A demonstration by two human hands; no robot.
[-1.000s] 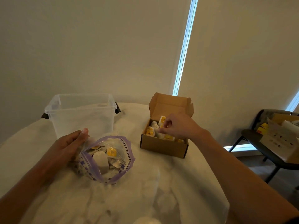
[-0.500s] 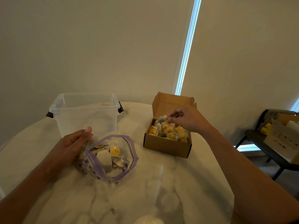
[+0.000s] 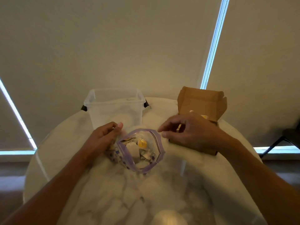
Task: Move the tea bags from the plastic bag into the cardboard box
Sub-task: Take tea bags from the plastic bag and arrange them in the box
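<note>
Left hand (image 3: 103,137): grips the left edge of the bag (image 3: 158,143), fingers curled round the plastic, propping the mouth open.
Right hand (image 3: 188,132): hangs just right of the bag's mouth and in front of the box (image 3: 203,103); fingers relaxed and part-spread, tips toward the bag, and it seems to carry nothing.
Tea bags (image 3: 134,150): a loose heap low in the bag, white sachets with a yellow tag uppermost; a few more show in the box behind the right hand.
Bag: lies on the surface (image 3: 162,189) between the two hands, purple-rimmed mouth gaping up toward the person.
Key relation: the heap lies left of and below the right fingertips, just past the near rim; the right hand is the free one and the nearer.
Axis: the sachets are jumbled, so no single long axis can be told.
Step, as judged: reaching in for the next sachet.
Box: lid up, to the right of the bag.
Tub (image 3: 113,109): clear, behind the bag.
</note>
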